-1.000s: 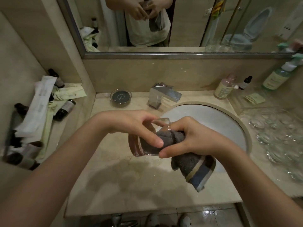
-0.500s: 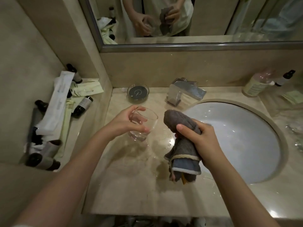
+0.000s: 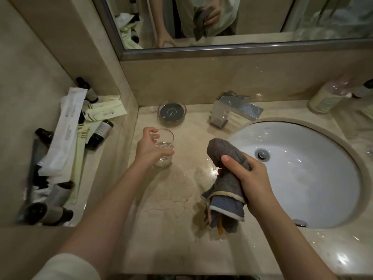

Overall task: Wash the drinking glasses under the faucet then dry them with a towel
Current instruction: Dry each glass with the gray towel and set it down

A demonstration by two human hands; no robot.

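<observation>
The drinking glass (image 3: 163,146) stands upright on the table (image 3: 173,209), its mouth up and its long axis vertical, to the left of the sink (image 3: 298,172) and just in front of a small round dish (image 3: 172,113). Your left hand (image 3: 150,147) is on it from the left side: the fingers are curled over the near rim and the thumb lies along the front wall, so the grip is closed round the glass in a light pinch and not a full wrap. I cannot tell if the base already rests on the wet table or is a little above it.

Your right hand (image 3: 249,178) is to the right of the glass, well apart from it, between the glass and the sink basin. Its grip is closed round the grey towel (image 3: 226,182), which is bunched into a roll; the top of the roll stands above your fingers and the striped end hangs down toward the table.

So the left hand is the nearer one and it decides what comes next. I think this glass is being put down as finished; if so, open the fingers only when the base is flat, because the table there is wet. The faucet (image 3: 234,110) is behind, not running as far as I can see.
</observation>
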